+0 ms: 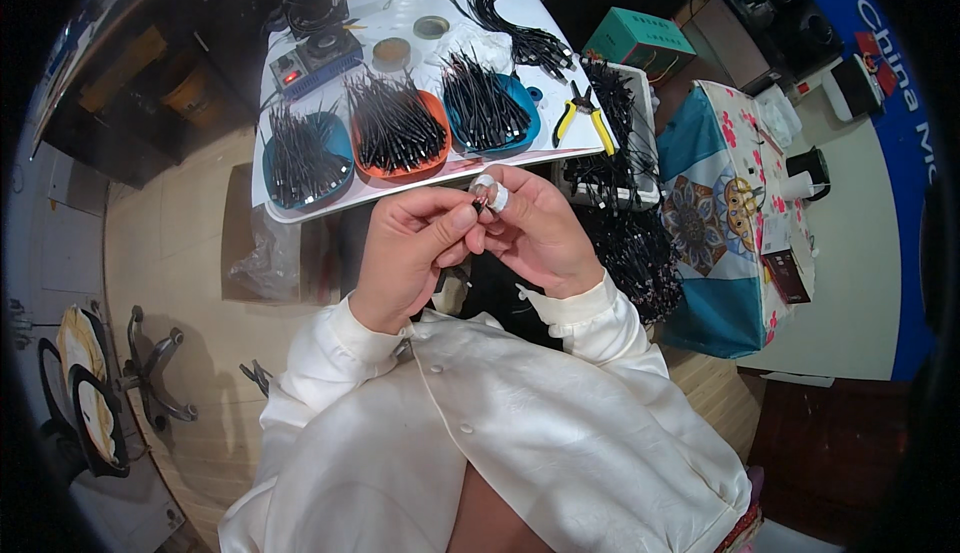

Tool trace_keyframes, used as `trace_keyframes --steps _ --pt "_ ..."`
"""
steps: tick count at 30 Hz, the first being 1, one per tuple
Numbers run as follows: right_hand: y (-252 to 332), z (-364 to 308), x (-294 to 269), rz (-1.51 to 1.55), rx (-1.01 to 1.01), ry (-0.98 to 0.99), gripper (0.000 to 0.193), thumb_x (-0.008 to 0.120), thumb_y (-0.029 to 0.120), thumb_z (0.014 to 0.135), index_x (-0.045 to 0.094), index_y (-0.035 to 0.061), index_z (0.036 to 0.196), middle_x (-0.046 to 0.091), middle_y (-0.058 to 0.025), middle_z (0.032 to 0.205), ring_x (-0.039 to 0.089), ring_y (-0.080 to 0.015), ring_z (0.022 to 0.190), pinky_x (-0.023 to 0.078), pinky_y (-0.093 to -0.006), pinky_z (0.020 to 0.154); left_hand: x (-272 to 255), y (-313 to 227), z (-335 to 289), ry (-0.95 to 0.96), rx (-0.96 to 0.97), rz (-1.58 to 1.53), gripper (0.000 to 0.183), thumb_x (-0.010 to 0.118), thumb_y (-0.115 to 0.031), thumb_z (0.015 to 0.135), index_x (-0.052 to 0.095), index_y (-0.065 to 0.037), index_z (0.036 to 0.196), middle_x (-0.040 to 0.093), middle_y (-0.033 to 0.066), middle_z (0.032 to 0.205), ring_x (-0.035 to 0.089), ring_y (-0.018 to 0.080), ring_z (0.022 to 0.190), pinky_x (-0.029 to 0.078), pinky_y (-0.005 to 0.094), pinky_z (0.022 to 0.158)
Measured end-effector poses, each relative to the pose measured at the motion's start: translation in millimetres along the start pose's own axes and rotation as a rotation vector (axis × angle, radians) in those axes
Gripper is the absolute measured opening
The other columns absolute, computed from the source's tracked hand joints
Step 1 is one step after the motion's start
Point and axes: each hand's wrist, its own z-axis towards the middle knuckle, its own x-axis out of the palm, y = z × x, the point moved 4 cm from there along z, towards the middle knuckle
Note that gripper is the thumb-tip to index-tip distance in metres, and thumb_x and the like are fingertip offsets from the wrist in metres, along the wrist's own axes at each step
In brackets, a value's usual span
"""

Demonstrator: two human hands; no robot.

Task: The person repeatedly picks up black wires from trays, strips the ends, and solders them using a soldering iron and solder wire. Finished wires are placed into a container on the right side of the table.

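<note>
In front of my chest, just off the near edge of the white table (pixel 300 215), my two hands meet. Fingertips of my left hand (pixel 415 243) pinch a short black cable (pixel 477 206) with what looks like bare coppery wire at its end. My right hand (pixel 545 233) pinches at that same end, with white wrapping around a finger. Fingers hide most of the cable. Beyond the hands, bundles of short black cables stand in a blue tray (pixel 342 175), an orange tray (pixel 443 156) and a teal tray (pixel 526 133).
Yellow-and-black wire strippers (pixel 580 118) lie at the table's right, below a bundle of long black cables (pixel 515 18). A control box with a lit red switch (pixel 318 65) and a round tin (pixel 391 54) sit farther back. Right stands a cable-filled bin (pixel 648 143).
</note>
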Motion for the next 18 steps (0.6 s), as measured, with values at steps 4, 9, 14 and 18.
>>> trace_keyframes --steps 4,9,14,18 --pt "12.0 -0.5 -8.1 -0.119 0.012 -0.02 0.023 0.06 0.021 0.096 0.058 0.0035 0.111 0.064 -0.0008 0.091 0.057 -0.0045 0.075 0.043 -0.0168 0.066 -0.2 -1.6 1.3 0.016 -0.011 0.06 0.014 0.059 -0.004 0.093 0.065 0.005 0.101 0.065 0.0099 0.077 0.049 0.0064 0.059 0.034 0.0178 0.05" --pt "13.0 1.2 -11.5 -0.208 0.088 -0.053 0.021 0.063 0.021 0.093 0.056 0.0036 0.101 0.061 -0.0016 0.086 0.056 -0.0063 0.073 0.039 -0.0184 0.058 1.5 -1.3 3.4 0.017 0.008 0.122 0.015 0.061 -0.005 0.093 0.065 0.006 0.103 0.066 0.0099 0.079 0.05 0.0062 0.061 0.036 0.0183 0.052" --pt "18.7 2.1 -16.0 -0.198 0.188 0.021 0.023 0.065 0.021 0.092 0.054 0.0043 0.103 0.058 0.0006 0.088 0.053 -0.005 0.072 0.04 -0.0176 0.059 0.1 -5.8 -0.1 0.023 -0.011 0.381 0.018 0.062 -0.007 0.092 0.066 0.006 0.104 0.068 0.0073 0.081 0.051 0.0045 0.063 0.039 0.0184 0.055" --pt "15.1 11.1 -24.3 -0.169 0.193 0.082 0.032 0.062 0.017 0.094 0.05 0.0047 0.121 0.062 -0.0003 0.098 0.061 -0.0069 0.082 0.048 -0.0183 0.066 -6.1 -1.9 3.9 0.002 -0.053 0.542 0.016 0.063 -0.009 0.092 0.07 0.003 0.1 0.067 0.0028 0.076 0.048 0.003 0.06 0.039 0.0185 0.053"
